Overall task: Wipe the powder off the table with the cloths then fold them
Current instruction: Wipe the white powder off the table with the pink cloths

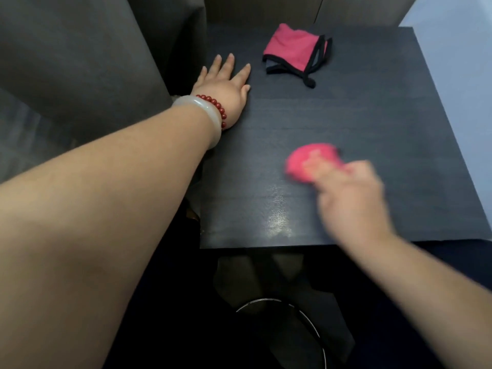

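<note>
A dark table [332,115] fills the middle of the view. My right hand [351,193] is blurred by motion and presses a bunched pink cloth [308,161] onto the table near its front right. A second pink cloth with black trim [290,49] lies folded at the back of the table, untouched. My left hand [226,86] rests flat on the table's left edge, fingers spread, holding nothing. A pale shiny patch [278,222] shows near the table's front edge; whether it is powder or glare I cannot tell.
A grey sofa [80,62] stands close against the table's left side. A pale wall [458,75] runs along the right. Below the front edge are dark floor and a round metal ring [306,315].
</note>
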`<state>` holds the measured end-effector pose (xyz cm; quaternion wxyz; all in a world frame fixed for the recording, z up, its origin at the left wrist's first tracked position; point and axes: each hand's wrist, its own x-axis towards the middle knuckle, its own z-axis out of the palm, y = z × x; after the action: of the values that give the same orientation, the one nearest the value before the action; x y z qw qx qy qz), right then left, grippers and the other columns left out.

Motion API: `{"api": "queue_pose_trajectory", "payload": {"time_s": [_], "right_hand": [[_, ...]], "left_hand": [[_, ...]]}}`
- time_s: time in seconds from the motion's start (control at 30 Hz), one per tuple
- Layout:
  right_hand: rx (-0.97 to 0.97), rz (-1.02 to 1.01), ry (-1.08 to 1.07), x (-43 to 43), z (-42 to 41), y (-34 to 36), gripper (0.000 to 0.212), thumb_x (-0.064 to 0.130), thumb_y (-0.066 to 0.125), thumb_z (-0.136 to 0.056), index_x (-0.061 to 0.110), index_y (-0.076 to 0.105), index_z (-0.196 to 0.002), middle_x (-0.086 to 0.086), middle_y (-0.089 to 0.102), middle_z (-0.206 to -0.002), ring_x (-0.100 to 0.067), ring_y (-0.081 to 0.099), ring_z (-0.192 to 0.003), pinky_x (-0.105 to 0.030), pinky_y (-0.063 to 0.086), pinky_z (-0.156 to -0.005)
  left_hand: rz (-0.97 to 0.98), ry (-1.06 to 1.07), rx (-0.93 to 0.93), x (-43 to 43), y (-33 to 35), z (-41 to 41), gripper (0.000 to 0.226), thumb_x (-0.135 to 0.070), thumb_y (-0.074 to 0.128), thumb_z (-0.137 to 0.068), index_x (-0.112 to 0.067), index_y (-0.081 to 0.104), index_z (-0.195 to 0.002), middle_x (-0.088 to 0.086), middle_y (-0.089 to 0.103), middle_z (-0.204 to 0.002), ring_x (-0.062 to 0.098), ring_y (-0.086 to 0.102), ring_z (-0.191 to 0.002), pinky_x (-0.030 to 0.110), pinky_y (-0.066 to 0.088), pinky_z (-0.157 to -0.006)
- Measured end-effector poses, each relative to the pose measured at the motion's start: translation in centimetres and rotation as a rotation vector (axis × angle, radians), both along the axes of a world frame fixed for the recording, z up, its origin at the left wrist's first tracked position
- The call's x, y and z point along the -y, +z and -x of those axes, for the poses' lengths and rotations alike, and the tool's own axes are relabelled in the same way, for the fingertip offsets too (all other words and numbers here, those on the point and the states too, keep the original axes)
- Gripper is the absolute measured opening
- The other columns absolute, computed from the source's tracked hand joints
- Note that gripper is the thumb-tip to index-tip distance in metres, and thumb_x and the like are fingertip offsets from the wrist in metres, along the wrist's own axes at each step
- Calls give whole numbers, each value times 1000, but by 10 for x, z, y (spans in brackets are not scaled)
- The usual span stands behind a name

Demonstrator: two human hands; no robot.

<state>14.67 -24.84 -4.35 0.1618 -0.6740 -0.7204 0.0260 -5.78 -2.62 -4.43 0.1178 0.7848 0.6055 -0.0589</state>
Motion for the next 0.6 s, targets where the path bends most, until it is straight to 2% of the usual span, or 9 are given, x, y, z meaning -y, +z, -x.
{"api": "queue_pose_trajectory", "payload": {"time_s": [0.1,0.17,0.2,0.27,0.3,0.33,0.43,0.53,0.6], "right_hand": [[21,-31,-297,-19,-55,-2,55,24,29,-84,27,64,-126,-9,65,-126,-17,40,-88,-24,33,-80],[-79,41,-268,-1,-6,-5,44,37,34,-92,27,67,-119,-6,68,-106,-5,39,-73,-21,34,-69],[-120,46,-192,14,29,2,37,40,41,-94,26,68,-116,-3,65,-97,-5,39,-67,-23,37,-63],[-14,39,244,55,82,-3,39,25,44,-91,29,64,-124,1,66,-118,-15,42,-75,-28,40,-64],[75,35,388,60,83,-6,43,21,45,-88,30,62,-127,7,62,-130,-18,43,-80,-29,42,-66],[69,45,398,50,63,-4,42,21,47,-88,32,64,-125,11,62,-130,-17,47,-83,-30,45,-68],[150,-57,-4,6,-35,-1,40,36,40,-89,33,69,-116,8,69,-108,2,49,-84,-22,42,-77],[107,-68,-324,-16,-81,0,57,16,32,-80,20,65,-126,-6,63,-128,-32,44,-95,-31,39,-83],[76,-51,-291,-11,-39,-4,52,19,31,-82,17,69,-119,-5,68,-120,-32,49,-85,-29,39,-77]], "left_hand": [[12,18,-14,-2,2,-1,53,-41,22,-103,-32,6,-152,4,-5,-162,27,-7,-147,46,-1,-119],[17,15,-15,-3,3,-1,53,-41,22,-103,-32,6,-153,3,-6,-162,27,-8,-147,47,-1,-119],[19,9,-14,-2,3,-2,53,-41,22,-103,-32,6,-153,3,-6,-162,27,-8,-147,47,-1,-119],[20,6,-11,-2,2,-1,53,-41,22,-103,-31,6,-153,4,-5,-162,27,-7,-147,46,0,-119],[13,9,-14,-2,2,0,53,-41,22,-103,-31,6,-153,4,-5,-162,27,-7,-147,46,0,-119],[4,10,-17,-2,2,0,53,-40,22,-103,-31,7,-153,4,-4,-162,27,-6,-147,46,1,-119],[-1,8,-10,1,2,-2,53,-40,22,-103,-30,7,-153,4,-3,-162,28,-5,-148,46,1,-119],[-7,27,-9,1,2,-2,53,-39,23,-103,-29,8,-153,4,-2,-162,28,-5,-148,47,2,-119],[-2,29,-8,1,3,-3,53,-39,23,-103,-28,9,-153,5,-2,-162,28,-4,-148,47,3,-119]]}}
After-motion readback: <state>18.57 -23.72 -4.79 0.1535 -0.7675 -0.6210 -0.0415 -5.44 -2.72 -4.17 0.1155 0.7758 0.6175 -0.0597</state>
